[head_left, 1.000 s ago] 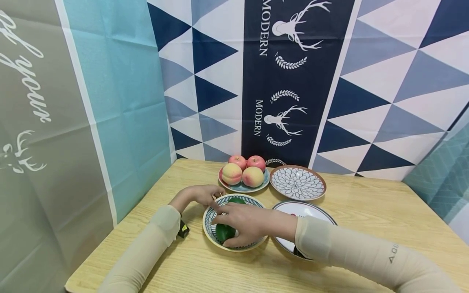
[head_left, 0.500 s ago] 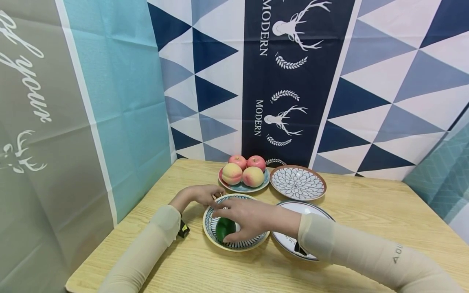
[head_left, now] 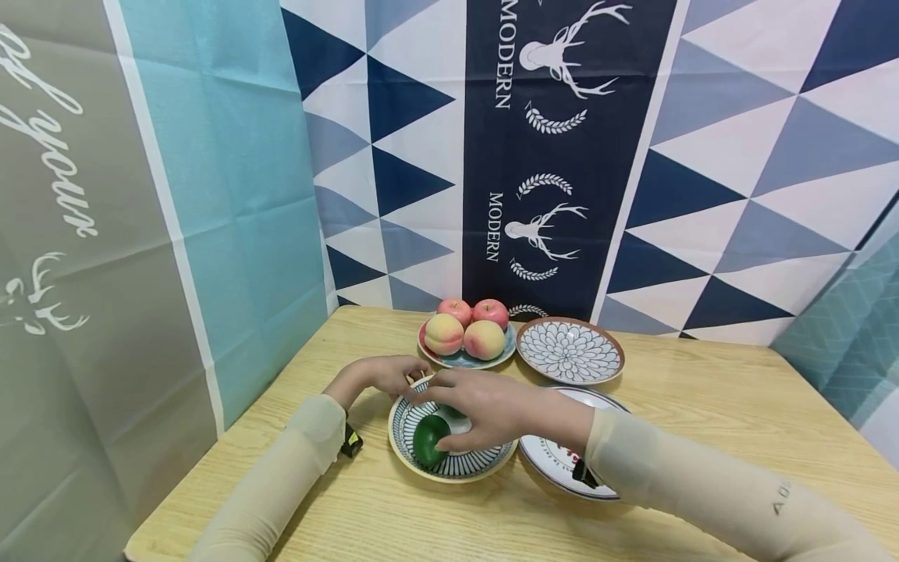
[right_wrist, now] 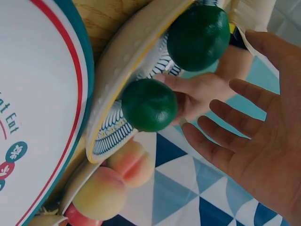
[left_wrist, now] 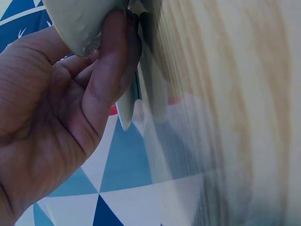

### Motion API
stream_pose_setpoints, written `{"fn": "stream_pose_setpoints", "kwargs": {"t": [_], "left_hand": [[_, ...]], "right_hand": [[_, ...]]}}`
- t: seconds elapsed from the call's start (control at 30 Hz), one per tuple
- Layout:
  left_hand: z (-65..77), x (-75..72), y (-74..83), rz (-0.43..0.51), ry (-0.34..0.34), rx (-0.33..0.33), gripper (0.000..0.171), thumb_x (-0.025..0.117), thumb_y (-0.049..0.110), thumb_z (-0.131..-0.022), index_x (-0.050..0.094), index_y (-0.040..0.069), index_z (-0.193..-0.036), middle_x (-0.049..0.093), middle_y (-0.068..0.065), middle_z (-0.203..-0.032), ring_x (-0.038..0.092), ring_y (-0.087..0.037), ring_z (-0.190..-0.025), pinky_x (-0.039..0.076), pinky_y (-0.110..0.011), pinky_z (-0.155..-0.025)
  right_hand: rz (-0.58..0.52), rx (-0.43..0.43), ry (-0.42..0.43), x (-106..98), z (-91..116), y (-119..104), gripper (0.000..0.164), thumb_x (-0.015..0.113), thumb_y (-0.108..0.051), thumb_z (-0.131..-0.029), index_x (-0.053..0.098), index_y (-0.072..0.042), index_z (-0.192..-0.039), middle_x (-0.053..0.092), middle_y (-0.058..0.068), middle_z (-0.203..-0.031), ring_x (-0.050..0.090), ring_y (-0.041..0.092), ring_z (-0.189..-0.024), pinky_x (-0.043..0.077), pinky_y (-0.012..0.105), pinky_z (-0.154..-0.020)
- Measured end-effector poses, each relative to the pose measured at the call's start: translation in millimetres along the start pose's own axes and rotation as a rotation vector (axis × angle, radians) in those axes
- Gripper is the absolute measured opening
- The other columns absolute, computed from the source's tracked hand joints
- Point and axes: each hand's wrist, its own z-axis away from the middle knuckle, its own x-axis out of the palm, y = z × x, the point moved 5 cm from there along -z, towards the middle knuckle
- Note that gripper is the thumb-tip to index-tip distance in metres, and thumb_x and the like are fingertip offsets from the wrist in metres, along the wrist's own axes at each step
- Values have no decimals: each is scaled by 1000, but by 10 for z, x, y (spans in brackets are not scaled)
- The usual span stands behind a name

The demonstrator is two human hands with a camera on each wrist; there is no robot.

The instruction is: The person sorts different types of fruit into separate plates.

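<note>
Left grip (head_left: 390, 373) pinching patterned bowl (head_left: 469, 465), two green fruits (right_wrist: 149, 105) inside

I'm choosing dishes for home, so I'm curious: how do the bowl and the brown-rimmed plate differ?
The bowl is deep; the brown-rimmed plate is shallow. The bowl has a yellowish rim and striped inner wall, the plate a petal pattern. The bowl holds two green fruits; the plate holds none. Both are round.

Lt-wood tbl (head_left: 716, 382), blue/wht triangle curtain (head_left: 604, 156) behind, gray/teal cloth (head_left: 211, 179) L.
</note>
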Motion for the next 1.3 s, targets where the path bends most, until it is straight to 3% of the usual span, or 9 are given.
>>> {"fn": "stream_pose_setpoints", "kwargs": {"t": [0.33, 0.67, 1.3], "left_hand": [[15, -22, -17, -18, 45, -57, 45, 81, 16, -95, 61, 11, -134, 61, -17, -140, 61, -27, -123, 62, -40, -83], [8, -14, -4, 2, 34, -55, 42, 81, 14, -94, 61, 9, -130, 67, -10, -126, 67, -20, -107, 62, -37, -82], [17, 14, 18, 27, 29, -53, 38, 81, 11, -94, 61, 7, -126, 69, -11, -120, 69, -21, -100, 62, -37, -79]], "right_hand": [[2, 70, 63, -182, 123, 101, 66, 74, -52, -96, 56, -20, -151, 55, 1, -149, 52, 16, -134, 47, 38, -112], [-50, 145, 113, -253, 302, 225, 63, 76, -54, -94, 59, -24, -148, 56, -8, -144, 51, 11, -132, 49, 39, -110], [-112, 317, 182, -348, 685, 469, 74, 71, -61, -95, 54, -21, -155, 53, -1, -152, 54, 23, -136, 46, 51, -113]]}}
